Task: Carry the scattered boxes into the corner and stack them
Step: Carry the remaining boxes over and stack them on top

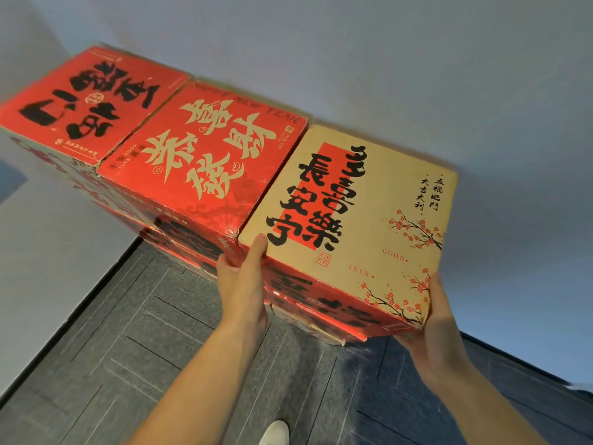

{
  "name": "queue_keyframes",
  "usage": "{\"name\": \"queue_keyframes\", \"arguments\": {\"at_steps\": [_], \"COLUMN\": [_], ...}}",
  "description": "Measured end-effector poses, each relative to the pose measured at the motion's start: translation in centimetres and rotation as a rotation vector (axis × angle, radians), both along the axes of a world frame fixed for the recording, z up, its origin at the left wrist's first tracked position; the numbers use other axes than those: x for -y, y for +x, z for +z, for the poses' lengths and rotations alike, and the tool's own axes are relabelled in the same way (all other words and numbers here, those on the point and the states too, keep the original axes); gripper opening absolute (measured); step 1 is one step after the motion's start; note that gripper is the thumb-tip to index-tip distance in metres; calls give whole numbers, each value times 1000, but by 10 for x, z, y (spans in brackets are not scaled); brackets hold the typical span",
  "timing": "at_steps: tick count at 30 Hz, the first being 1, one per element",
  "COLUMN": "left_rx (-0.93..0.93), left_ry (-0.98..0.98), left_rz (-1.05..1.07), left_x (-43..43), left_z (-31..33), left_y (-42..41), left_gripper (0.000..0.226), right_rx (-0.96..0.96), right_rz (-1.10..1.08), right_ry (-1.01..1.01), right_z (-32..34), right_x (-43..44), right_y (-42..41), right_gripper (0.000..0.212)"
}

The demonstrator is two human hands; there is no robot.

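The left hand [242,284] is lying flat, fingers straight, against the near left corner of the tan box [353,220]. The right hand [439,322] is pressing spread against its near right corner from the side and below, with some fingers hidden behind the cardboard. Together they are squeezing the box between them rather than hooking under a flap.

The box is sitting at the right end of the top row, against the wall [417,75], touching the red box with cream lettering [205,155]. It is probably resting on the lower boxes [305,319] already.

It is looking like printed corrugated cardboard: stiff at the corners, likely to bow in mid-panel, and smooth enough to slip under flat palms. Its weight is not showing. The bottom corners are seeming the safest hold.

Three boxes are making up the top row: the tan one, the cream-lettered red one and the red box with black lettering [86,104] at the far left. More layers are showing beneath, but their number is not clear.

Below, the grey carpet floor [160,348] and one white shoe [274,431] are showing.
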State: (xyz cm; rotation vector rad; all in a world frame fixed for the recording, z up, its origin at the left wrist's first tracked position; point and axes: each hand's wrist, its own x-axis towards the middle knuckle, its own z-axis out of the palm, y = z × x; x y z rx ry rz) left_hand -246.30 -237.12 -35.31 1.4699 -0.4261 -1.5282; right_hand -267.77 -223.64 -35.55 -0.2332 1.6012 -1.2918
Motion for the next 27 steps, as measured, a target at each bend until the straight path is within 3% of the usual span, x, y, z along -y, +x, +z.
{"name": "queue_keyframes", "arguments": {"at_steps": [3,6,9,13,16,21,27], "left_rx": [32,14,71,85,44,37,25], "left_ry": [-5,1,-25,-61,-62,-18,-15], "left_rz": [-19,-24,-49,-64,-110,-112,-99], "left_x": [4,4,4,5,-2,-8,-13], "left_z": [-4,-7,-3,0,-2,-5,-5], "left_y": [4,8,6,8,9,10,10], "left_gripper": [113,77,71,62,63,23,24], "right_rx": [146,335,323,281,273,257,277], "right_rz": [-177,-259,-124,-112,-107,-89,-75], "right_ry": [-5,44,-1,-33,-8,-17,-36], "right_z": [-9,-19,-19,-15,-19,-14,-13], "right_x": [-1,4,17,22,14,20,26], "right_y": [-24,-36,-16,5,3,-4,-6], "right_gripper": [83,91,78,66,64,60,65]}}
